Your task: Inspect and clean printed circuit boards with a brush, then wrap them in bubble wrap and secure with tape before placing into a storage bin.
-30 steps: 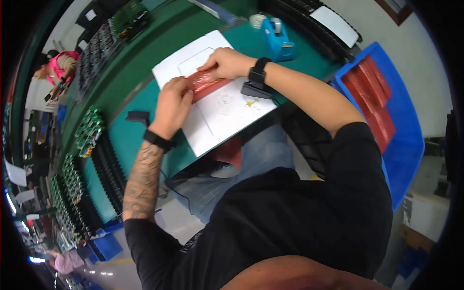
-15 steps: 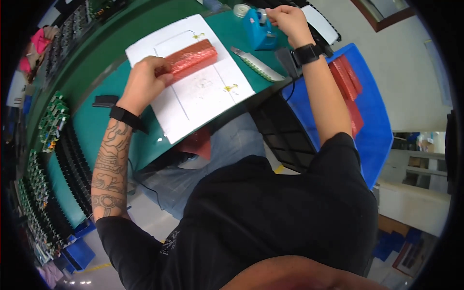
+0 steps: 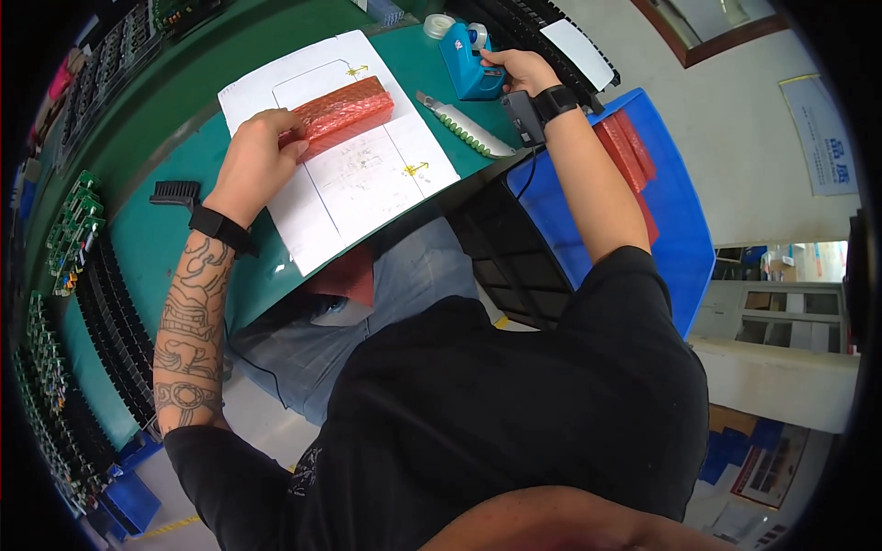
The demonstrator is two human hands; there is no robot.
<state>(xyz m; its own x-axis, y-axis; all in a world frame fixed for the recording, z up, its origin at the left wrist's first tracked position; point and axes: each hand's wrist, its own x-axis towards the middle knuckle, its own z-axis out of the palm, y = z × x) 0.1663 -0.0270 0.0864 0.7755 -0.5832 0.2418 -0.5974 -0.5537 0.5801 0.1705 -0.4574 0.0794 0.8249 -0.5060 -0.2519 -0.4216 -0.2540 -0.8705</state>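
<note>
My left hand (image 3: 253,161) is closed round the left end of a long pack in red bubble wrap (image 3: 344,112). The pack lies on a white sheet (image 3: 354,197) with drawn lines and yellow marks. At the back right, my right hand (image 3: 524,72) is at the front of a blue tape dispenser (image 3: 467,72), fingers pinched together. Whatever they pinch is too small to make out. A clear tape roll (image 3: 477,37) sits in the dispenser. Between sheet and dispenser lies a utility knife (image 3: 464,125) with a green-ribbed handle.
A black device (image 3: 524,119) with a cable stands at the table edge below my right wrist. Right of the table, a blue bin (image 3: 684,248) holds red wrapped packs (image 3: 627,151). A black brush (image 3: 175,193) lies left; green circuit boards (image 3: 78,234) stand in racks beyond it.
My right hand has come down from the tape roll to the dispenser's front. My left hand stays on the red pack. The whole view has shifted slightly.
</note>
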